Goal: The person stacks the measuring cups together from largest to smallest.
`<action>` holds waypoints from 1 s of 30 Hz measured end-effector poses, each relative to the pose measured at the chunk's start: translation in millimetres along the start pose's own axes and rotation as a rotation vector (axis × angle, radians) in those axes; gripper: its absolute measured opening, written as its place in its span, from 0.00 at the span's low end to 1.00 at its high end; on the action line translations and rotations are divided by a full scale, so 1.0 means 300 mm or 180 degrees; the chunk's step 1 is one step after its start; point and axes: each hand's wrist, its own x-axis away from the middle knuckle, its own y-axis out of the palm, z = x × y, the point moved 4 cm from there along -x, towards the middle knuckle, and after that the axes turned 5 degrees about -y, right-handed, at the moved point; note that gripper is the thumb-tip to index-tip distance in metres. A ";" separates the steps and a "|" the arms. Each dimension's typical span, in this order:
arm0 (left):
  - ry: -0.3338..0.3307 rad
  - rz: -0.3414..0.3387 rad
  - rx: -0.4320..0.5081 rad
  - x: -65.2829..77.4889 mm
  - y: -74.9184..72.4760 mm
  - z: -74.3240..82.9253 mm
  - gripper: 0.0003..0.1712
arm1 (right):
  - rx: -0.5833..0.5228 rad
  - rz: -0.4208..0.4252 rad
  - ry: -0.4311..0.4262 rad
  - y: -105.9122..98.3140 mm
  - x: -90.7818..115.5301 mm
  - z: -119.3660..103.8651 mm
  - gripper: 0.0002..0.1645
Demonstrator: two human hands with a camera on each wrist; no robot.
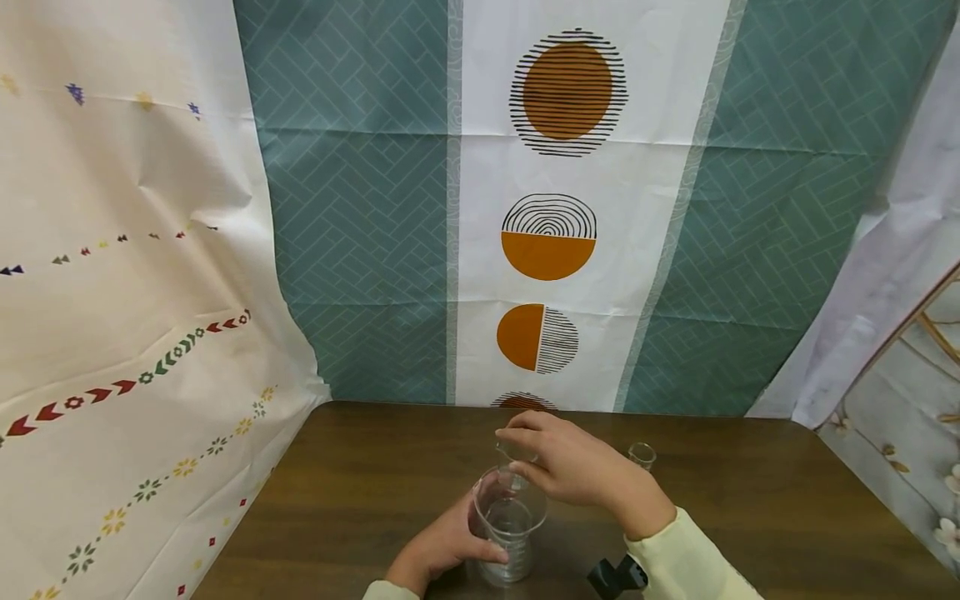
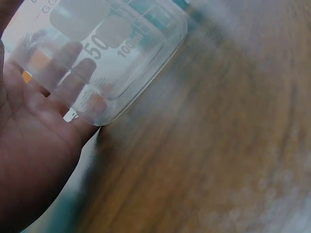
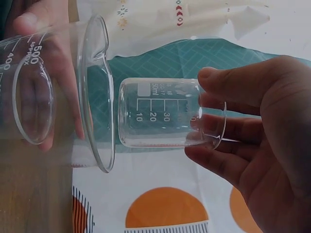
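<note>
My left hand [image 1: 450, 540] grips a large clear glass beaker [image 1: 538, 504] on the table, fingers round its side. White marks, including 500, show near its rim in the right wrist view. Inside it, a smaller beaker's rim [image 3: 35, 104] is visible. My right hand [image 1: 562, 467] pinches a small 50 ml glass beaker [image 3: 155, 114] by its rim, thumb on one side and fingers on the other. The small beaker is upright, its base just above the large beaker's mouth. In the left wrist view, the large beaker's lower wall [image 2: 141, 63] stands against my fingers.
Behind my right wrist stands another clear glass vessel [image 1: 642, 455], partly hidden. The brown wooden table [image 1: 337, 483] meets a patterned teal and white cloth [image 1: 360, 250] at the back. A black device [image 1: 617, 577] is at my right sleeve.
</note>
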 end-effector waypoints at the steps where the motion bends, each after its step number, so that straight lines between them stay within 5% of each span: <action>1: -0.0043 0.0019 0.0006 0.002 -0.001 -0.002 0.53 | -0.0002 -0.0007 0.0001 0.002 0.000 -0.001 0.24; 14: -0.0300 0.0079 0.0052 0.010 -0.003 -0.002 0.57 | -0.0176 -0.0114 0.0035 0.030 0.003 -0.013 0.24; 30: -0.0209 0.0122 -0.0003 0.007 -0.002 0.001 0.55 | -0.0286 -0.0299 0.0111 0.059 0.000 -0.018 0.24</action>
